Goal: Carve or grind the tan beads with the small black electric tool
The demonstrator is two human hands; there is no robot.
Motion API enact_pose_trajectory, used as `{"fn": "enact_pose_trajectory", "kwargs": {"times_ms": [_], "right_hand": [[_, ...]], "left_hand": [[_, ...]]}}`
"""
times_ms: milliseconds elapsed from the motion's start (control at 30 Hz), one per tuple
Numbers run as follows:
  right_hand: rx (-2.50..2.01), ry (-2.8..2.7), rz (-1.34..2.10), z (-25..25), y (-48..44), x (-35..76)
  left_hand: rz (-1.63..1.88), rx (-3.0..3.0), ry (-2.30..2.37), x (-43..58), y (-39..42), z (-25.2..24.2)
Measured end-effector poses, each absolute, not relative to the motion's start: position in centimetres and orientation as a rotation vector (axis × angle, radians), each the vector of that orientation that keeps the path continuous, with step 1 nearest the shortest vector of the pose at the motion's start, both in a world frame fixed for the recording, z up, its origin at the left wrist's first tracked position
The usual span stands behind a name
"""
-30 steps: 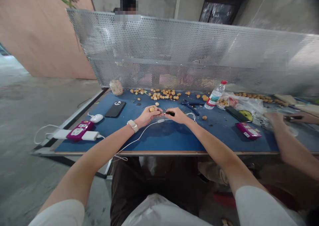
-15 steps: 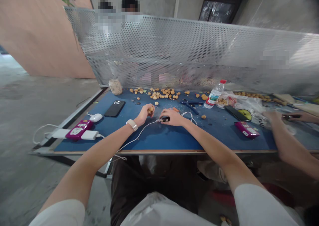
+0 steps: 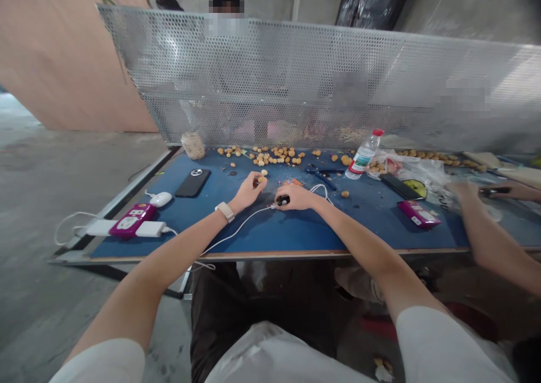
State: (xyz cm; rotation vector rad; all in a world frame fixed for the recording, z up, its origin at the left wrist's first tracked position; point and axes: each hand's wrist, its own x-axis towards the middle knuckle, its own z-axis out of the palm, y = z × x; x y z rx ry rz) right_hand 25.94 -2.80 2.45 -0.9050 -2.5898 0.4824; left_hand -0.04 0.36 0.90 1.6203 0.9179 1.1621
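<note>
Gripping a ball (image 3: 262,179), left fingers (image 3: 253,179) sit near right fingers (image 3: 285,190) clutching a black handle (image 3: 282,200)

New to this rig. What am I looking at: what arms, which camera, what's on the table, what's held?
No machine here: these are a person's bare hands. The one camera sits on that person's head, looking forward and down, so the arms reach away from you. The left hand holds a small tan ball. The right hand grips a dark tool; its working end is too small to make out. On the blue table are more balls, a phone, a bottle and pliers. A mesh screen stands behind. The blurred hand at far right is someone else's.
</note>
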Motion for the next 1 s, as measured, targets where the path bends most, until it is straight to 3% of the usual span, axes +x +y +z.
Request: {"fn": "enact_pose_trajectory", "kwargs": {"times_ms": [433,1000], "right_hand": [[-0.922,-2.375,0.747,2.8,-3.3,26.1],[-1.242,-2.288,0.361,0.4,-1.2,27.2]], "left_hand": [[1.066,1.631,0.827,-0.7,1.1,-0.1],[0.940,1.699,0.741,-0.7,2.1,-0.7]]}}
